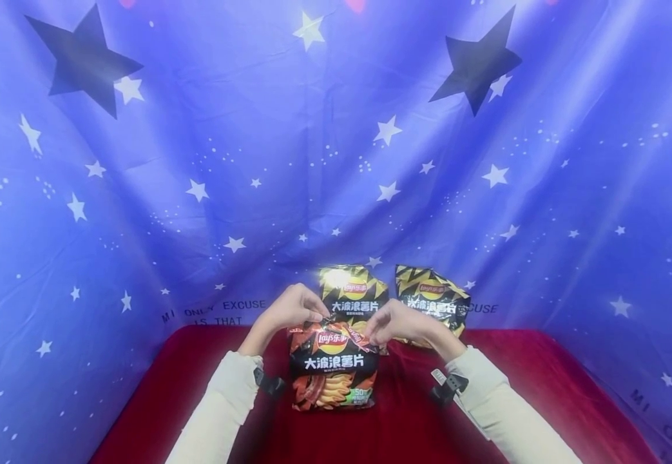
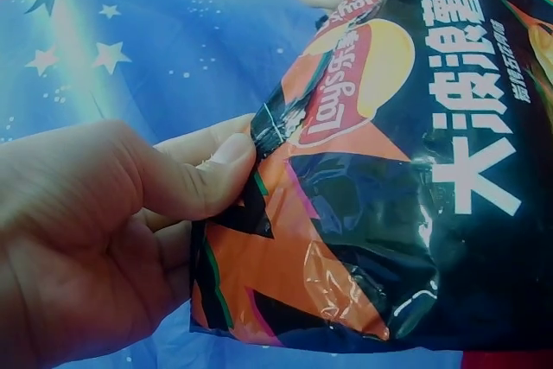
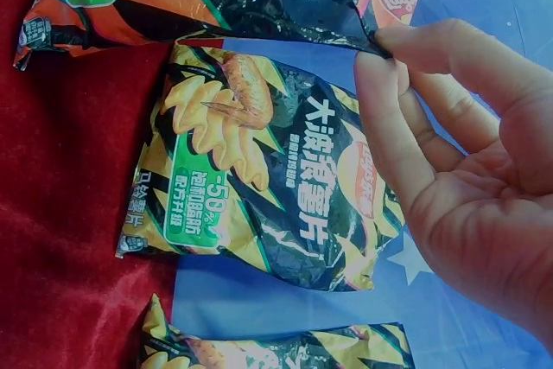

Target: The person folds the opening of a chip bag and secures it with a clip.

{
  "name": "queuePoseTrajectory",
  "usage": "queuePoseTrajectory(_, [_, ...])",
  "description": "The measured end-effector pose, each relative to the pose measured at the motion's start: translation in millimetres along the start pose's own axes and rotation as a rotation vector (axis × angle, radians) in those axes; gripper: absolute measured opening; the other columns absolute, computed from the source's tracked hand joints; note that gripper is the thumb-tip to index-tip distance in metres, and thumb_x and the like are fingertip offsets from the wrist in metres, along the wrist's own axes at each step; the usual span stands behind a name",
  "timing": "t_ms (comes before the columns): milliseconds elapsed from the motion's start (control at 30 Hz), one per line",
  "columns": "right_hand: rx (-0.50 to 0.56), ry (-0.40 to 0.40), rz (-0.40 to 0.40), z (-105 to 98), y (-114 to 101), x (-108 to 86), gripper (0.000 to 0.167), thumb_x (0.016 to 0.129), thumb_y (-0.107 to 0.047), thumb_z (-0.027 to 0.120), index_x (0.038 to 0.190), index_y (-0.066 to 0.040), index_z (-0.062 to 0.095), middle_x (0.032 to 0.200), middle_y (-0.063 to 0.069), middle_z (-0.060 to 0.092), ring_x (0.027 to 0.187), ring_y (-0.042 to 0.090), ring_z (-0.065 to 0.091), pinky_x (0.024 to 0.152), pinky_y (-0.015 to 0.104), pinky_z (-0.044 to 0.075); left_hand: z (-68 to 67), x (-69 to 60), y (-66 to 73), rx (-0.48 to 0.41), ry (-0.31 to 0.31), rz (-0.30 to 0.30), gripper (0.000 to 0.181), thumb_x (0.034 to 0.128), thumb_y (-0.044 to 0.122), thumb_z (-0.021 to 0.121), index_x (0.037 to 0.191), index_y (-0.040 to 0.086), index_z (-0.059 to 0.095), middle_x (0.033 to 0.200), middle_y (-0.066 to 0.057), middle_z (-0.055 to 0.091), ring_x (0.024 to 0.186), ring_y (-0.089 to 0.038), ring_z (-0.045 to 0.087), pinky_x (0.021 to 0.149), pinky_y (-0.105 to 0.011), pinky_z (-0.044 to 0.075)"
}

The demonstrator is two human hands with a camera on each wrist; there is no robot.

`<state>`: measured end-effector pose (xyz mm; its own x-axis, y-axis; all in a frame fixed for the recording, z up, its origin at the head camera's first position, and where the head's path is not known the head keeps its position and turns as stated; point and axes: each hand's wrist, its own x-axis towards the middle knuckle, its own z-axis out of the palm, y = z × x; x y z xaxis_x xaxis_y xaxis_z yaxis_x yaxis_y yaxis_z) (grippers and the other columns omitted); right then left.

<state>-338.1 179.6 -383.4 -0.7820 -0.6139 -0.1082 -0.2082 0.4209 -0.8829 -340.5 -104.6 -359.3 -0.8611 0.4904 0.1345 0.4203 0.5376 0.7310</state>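
Note:
An orange and black chip bag (image 1: 336, 370) is held up by its top edge between my two hands. My left hand (image 1: 294, 308) pinches the top left part of the bag between thumb and fingers; the left wrist view shows the thumb pressed on the folded, creased edge. With thumb and forefinger, my right hand (image 1: 402, 322) pinches the top right corner, also seen in the right wrist view. The bag's top is folded and crumpled between the hands, and its printed front faces me. Whether the seal is torn cannot be told.
Behind the held bag stands a yellow and black chip bag (image 1: 354, 290), partly hidden. Another yellow and black chip bag (image 1: 433, 299) is to its right. A red cloth (image 1: 405, 419) covers the table, and a blue star-printed curtain (image 1: 312, 161) hangs behind and at the sides.

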Motion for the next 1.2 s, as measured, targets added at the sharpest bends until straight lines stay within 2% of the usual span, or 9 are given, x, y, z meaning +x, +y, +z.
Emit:
queuePoseTrajectory(100, [0.017,0.013,0.0,1,1,0.2,0.021,0.079,0.01,0.071,0.099,0.005,0.074,0.096,0.014,0.076,0.08,0.019,0.071,0.078,0.041,0.063,1.4,0.7,-1.6,0.04,0.02,0.011,0.009,0.0844,-0.004,0.075,0.089,0.002,0.08,0.086,-0.01,0.079,0.07,-0.01,0.069,0.067,-0.023,0.058])
queuePoseTrajectory(267, [0.043,0.011,-0.001,0,3,-0.8,0.018,0.081,0.008,0.071,0.099,0.007,0.073,0.099,0.016,0.076,0.076,0.02,0.071,0.081,0.05,0.062,0.4,0.4,0.0,0.107,0.05,0.01,0.008,0.0824,0.0,0.079,0.086,0.007,0.081,0.083,-0.006,0.079,0.071,-0.009,0.069,0.073,-0.025,0.058])
queuePoseTrajectory(467, [0.051,-0.01,-0.003,-1,6,-1.7,0.016,0.083,0.008,0.069,0.099,0.009,0.072,0.093,0.017,0.076,0.076,0.02,0.072,0.077,0.042,0.064,-1.1,0.3,1.0,0.126,0.059,-0.013,0.008,0.0795,0.005,0.084,0.084,0.011,0.08,0.08,-0.002,0.079,0.072,-0.009,0.069,0.074,-0.025,0.058])
queuePoseTrajectory(567, [0.044,-0.012,-0.015,-1,10,-2.0,0.015,0.084,0.008,0.069,0.099,0.01,0.072,0.09,0.017,0.076,0.074,0.021,0.073,0.075,0.039,0.064,-1.1,0.7,0.0,0.115,0.07,-0.019,0.008,0.0786,0.005,0.085,0.083,0.011,0.08,0.078,-0.002,0.078,0.071,-0.009,0.069,0.071,-0.024,0.058])
queuePoseTrajectory(700, [0.033,0.0,-0.034,-1,13,-3.8,0.014,0.085,0.007,0.069,0.098,0.011,0.073,0.087,0.018,0.076,0.072,0.019,0.073,0.073,0.037,0.064,-0.7,1.1,-2.1,0.088,0.078,-0.04,0.008,0.0783,0.005,0.085,0.082,0.01,0.08,0.076,-0.003,0.078,0.059,-0.009,0.064,0.062,-0.025,0.057])
queuePoseTrajectory(833, [-0.03,0.032,-0.068,0,16,-5.6,0.011,0.085,0.003,0.071,0.095,0.006,0.075,0.086,0.016,0.077,0.071,0.02,0.072,0.069,0.032,0.063,0.2,0.7,-3.7,0.049,0.089,-0.073,0.008,0.0783,0.004,0.084,0.082,0.009,0.079,0.076,-0.004,0.077,0.051,-0.011,0.058,0.053,-0.026,0.055])
queuePoseTrajectory(967, [-0.086,0.073,-0.098,2,19,-6.1,0.009,0.086,-0.002,0.074,0.094,0.001,0.077,0.086,0.015,0.077,0.07,0.024,0.072,0.064,0.027,0.06,1.5,0.6,-5.5,0.043,0.098,-0.064,0.009,0.0792,0.0,0.082,0.082,0.008,0.079,0.078,-0.005,0.078,0.06,-0.011,0.063,0.057,-0.025,0.057])
queuePoseTrajectory(1067, [-0.06,0.098,-0.1,3,20,-6.0,0.012,0.086,-0.002,0.075,0.096,0.004,0.077,0.088,0.019,0.077,0.069,0.024,0.072,0.063,0.028,0.06,2.6,0.8,-7.3,0.067,0.11,-0.031,0.009,0.0799,0.0,0.081,0.082,0.009,0.08,0.08,-0.005,0.078,0.072,-0.012,0.069,0.07,-0.029,0.06])
queuePoseTrajectory(1200, [-0.026,0.127,-0.082,4,22,-5.2,0.014,0.086,0.0,0.075,0.098,0.007,0.075,0.089,0.022,0.077,0.068,0.024,0.072,0.065,0.033,0.062,4.7,0.9,-9.6,0.092,0.131,-0.004,0.01,0.0812,0.0,0.079,0.081,0.01,0.08,0.082,-0.006,0.078,0.081,-0.015,0.072,0.084,-0.037,0.06])
